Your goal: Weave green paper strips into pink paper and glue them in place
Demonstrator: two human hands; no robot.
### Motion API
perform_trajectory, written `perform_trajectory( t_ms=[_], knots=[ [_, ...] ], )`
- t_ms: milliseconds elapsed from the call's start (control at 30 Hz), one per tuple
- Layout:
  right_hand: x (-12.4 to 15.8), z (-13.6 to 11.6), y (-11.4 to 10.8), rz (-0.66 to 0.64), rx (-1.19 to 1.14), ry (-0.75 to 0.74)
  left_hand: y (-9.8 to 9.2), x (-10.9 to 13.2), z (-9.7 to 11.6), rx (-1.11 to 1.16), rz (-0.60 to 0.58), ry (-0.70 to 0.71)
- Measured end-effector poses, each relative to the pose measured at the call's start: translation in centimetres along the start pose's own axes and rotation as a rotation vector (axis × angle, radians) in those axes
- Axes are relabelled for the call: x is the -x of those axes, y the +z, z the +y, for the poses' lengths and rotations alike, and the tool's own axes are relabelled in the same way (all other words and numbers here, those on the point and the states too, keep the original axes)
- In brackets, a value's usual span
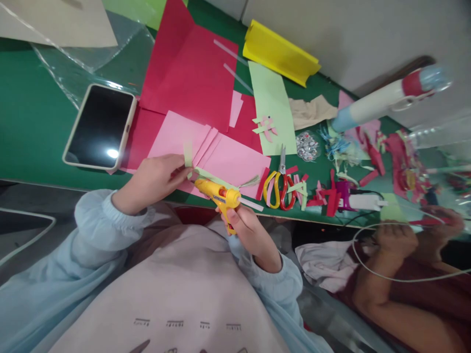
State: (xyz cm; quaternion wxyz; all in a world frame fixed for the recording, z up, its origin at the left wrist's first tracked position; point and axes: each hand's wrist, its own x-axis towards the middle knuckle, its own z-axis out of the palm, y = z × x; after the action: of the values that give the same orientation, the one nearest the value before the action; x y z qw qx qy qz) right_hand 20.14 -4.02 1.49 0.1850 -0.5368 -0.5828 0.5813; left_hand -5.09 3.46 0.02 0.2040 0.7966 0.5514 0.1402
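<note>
My right hand (249,226) is wrapped round the handle of a yellow hot glue gun (218,193), with a pale glue stick (251,204) jutting from its rear. The gun's nozzle points left, close to the fingertips of my left hand (156,175). Those fingers pinch a pale green paper strip (188,153), which stands up from them. Under both lies folded pink paper (235,156) on top of red paper (195,73). Red-and-yellow-handled scissors (281,181) rest to the right of the gun, among short paper strips.
A phone (100,126) lies at the left. Light green paper (274,103) bears a small pink-and-green paper piece. Behind it sits folded yellow paper (279,51). A bag of small beads (308,146) and scraps lie rightward, where another person's hands (397,239) work near a white cable.
</note>
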Motion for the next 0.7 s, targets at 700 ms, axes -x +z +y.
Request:
perform_trajectory(
  t_ms=[700],
  knots=[
    [0.1,0.0,-0.2,0.0,0.012,-0.007,0.19,0.03,-0.18,-0.007,0.024,0.024]
  ],
)
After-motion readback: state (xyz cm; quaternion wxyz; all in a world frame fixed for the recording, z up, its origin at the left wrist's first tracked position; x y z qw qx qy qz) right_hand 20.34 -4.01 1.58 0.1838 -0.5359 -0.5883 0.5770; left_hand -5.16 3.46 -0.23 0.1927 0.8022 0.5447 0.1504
